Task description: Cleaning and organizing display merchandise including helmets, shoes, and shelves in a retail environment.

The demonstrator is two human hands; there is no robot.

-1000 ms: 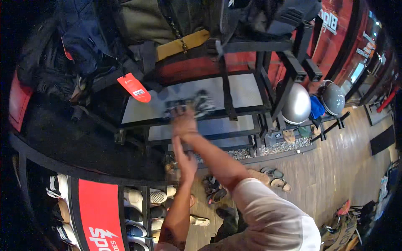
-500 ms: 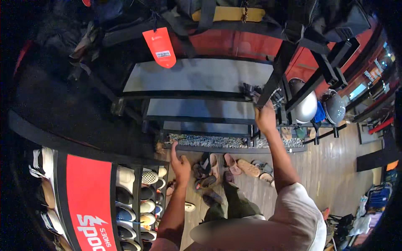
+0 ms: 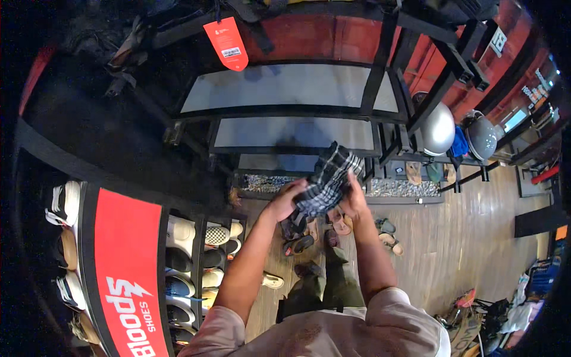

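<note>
A bunched black-and-white plaid cloth item [image 3: 330, 181] is held up in front of me, above the floor; its exact kind cannot be made out. My left hand [image 3: 288, 202] grips its lower left side. On its right edge my right hand [image 3: 355, 201] is closed, thumb upward. Behind the cloth stands a black-framed rack with grey shelf boards [image 3: 288, 89]. An orange-red tag [image 3: 226, 44] hangs from dark goods at the upper left.
Left of me is a shoe rack with a red panel [image 3: 128, 262] and several shoes [image 3: 178, 259]. Sandals [image 3: 297, 244] lie on the wooden floor [image 3: 440, 238] around my feet. Two helmets, one silver [image 3: 438, 131] and one grey [image 3: 479, 137], sit at the right.
My right hand has brought the plaid cloth from the rack's right end down toward the middle. The left hand, open before, has risen and taken hold of it too.
</note>
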